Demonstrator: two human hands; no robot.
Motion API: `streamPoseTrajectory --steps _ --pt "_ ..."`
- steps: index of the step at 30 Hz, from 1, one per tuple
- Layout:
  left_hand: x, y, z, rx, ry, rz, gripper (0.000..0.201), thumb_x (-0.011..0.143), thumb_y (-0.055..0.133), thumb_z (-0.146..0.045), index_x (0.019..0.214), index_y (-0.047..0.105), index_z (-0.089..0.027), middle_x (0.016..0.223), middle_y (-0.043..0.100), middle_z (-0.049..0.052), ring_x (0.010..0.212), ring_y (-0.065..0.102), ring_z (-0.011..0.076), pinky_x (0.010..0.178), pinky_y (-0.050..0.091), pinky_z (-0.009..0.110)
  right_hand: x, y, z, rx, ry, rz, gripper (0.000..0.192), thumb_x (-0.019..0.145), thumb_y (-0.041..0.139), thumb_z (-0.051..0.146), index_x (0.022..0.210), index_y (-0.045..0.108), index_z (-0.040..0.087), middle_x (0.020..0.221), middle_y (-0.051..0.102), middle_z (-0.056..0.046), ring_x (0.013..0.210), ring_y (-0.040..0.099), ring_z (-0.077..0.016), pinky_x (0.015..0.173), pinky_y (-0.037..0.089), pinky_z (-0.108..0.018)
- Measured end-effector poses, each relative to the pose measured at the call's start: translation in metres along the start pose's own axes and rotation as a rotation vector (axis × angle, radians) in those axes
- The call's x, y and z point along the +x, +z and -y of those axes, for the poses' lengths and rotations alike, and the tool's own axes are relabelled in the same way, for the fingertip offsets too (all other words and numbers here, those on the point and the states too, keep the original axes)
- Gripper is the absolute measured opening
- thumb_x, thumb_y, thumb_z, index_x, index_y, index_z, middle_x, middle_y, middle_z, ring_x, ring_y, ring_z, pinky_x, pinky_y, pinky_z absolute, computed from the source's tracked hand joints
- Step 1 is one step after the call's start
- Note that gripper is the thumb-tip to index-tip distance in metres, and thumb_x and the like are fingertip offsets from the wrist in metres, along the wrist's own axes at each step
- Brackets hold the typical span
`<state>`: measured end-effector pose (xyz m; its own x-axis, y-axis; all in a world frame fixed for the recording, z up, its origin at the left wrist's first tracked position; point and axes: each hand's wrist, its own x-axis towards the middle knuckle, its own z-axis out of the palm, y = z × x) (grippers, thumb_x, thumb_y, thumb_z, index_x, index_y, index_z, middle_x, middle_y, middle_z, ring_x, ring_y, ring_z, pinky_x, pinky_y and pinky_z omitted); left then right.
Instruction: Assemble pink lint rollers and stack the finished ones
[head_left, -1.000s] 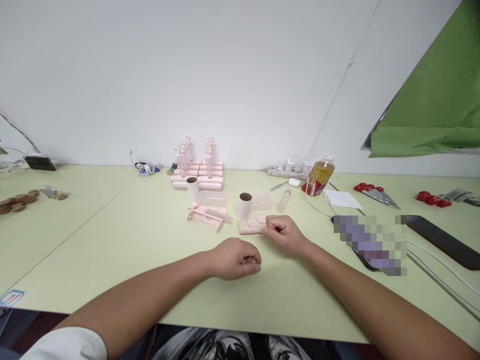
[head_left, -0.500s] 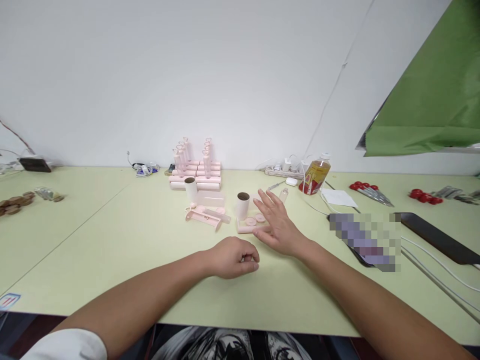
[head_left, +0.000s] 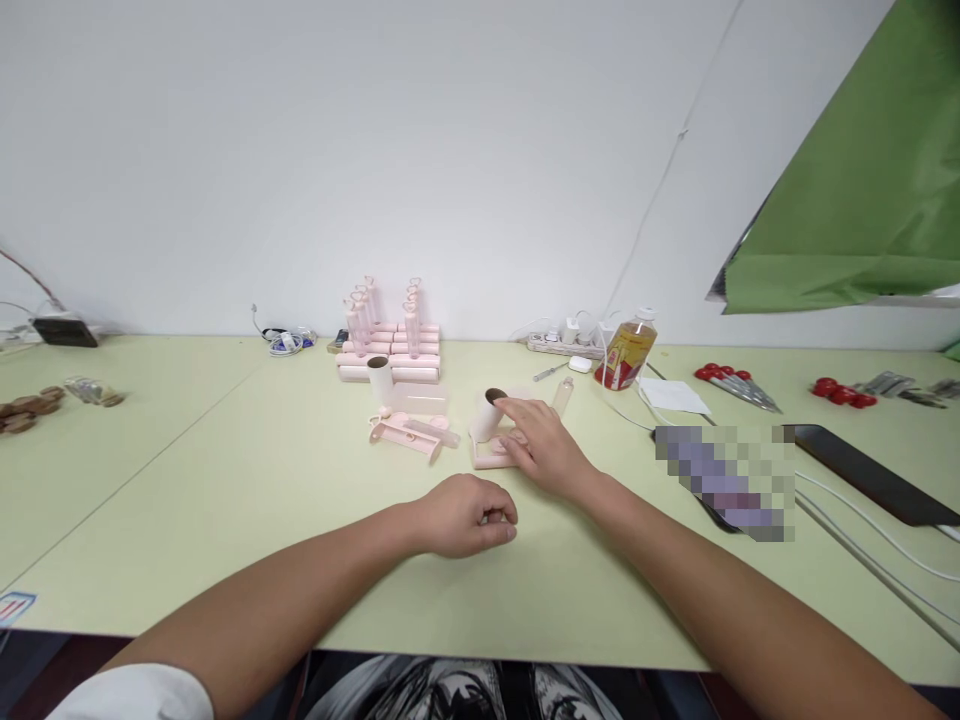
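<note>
My right hand (head_left: 546, 447) has its fingertips on the rim and side of a white paper roll (head_left: 488, 415) with a brown cardboard core. The roll leans to the right. Below it lies a pink plastic part (head_left: 491, 462) with small round pink pieces, partly covered by my fingers. My left hand (head_left: 469, 515) rests curled on the table nearer to me, with nothing visible in its fingers. Left of the roll are a second white roll (head_left: 380, 380), standing upright, a clear pink sheet (head_left: 420, 398) and a pink half-shell (head_left: 403, 440) with a clear tube.
Pink cylinders (head_left: 388, 366) and heart-topped tubes (head_left: 412, 325) are grouped by the wall. A small clear tube (head_left: 562, 395), a drink bottle (head_left: 626, 350), a power strip (head_left: 566, 345) and a pixelated phone (head_left: 724, 485) lie to the right. Red-handled tools (head_left: 735, 385) are farther right.
My right hand has moved left and down, its spread fingers closing onto the white paper roll. The roll has gone from upright to tilted. My left hand stays in place.
</note>
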<state>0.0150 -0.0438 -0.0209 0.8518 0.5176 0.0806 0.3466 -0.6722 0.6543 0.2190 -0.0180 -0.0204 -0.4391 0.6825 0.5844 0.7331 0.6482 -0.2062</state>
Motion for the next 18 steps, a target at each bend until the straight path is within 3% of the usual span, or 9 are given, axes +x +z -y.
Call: streamPoseTrajectory --steps 7,11,15,18 --pt "-0.001 -0.001 -0.001 0.003 -0.022 0.002 0.016 0.084 0.057 -0.028 0.089 0.068 -0.018 0.070 0.063 -0.002 0.059 0.051 0.0099 0.056 0.037 0.020 0.002 -0.004 -0.002 0.048 0.120 -0.091 0.046 0.089 0.045 0.020 0.135 0.044 0.022 0.102 0.067 -0.010 0.096 0.060 -0.0265 0.083 0.050 -0.043" --pt "-0.002 -0.001 0.000 0.004 -0.034 0.007 0.016 0.083 0.058 -0.028 0.088 0.068 -0.018 0.070 0.063 -0.002 0.059 0.051 0.0100 0.055 0.037 0.020 0.001 -0.016 -0.001 0.070 0.190 -0.307 0.031 0.089 0.052 0.027 0.120 0.054 0.023 0.097 0.068 -0.009 0.091 0.064 -0.0252 0.084 0.051 -0.042" --pt "-0.002 0.005 0.001 -0.100 -0.031 -0.061 0.021 0.086 0.055 -0.032 0.094 0.067 -0.017 0.071 0.062 0.000 0.060 0.051 0.0101 0.056 0.039 0.021 -0.003 -0.030 0.001 0.460 0.372 -0.583 0.032 0.082 0.065 0.034 0.109 0.052 0.024 0.091 0.068 -0.005 0.085 0.066 -0.0220 0.080 0.053 -0.039" --pt "-0.002 0.009 -0.001 -0.132 -0.098 -0.304 0.033 0.089 0.053 -0.041 0.108 0.063 -0.016 0.078 0.063 0.002 0.062 0.052 0.0116 0.058 0.042 0.023 -0.005 -0.039 0.002 0.862 0.532 -0.512 0.035 0.074 0.072 0.037 0.098 0.050 0.023 0.074 0.065 0.001 0.064 0.065 -0.0164 0.060 0.052 -0.030"
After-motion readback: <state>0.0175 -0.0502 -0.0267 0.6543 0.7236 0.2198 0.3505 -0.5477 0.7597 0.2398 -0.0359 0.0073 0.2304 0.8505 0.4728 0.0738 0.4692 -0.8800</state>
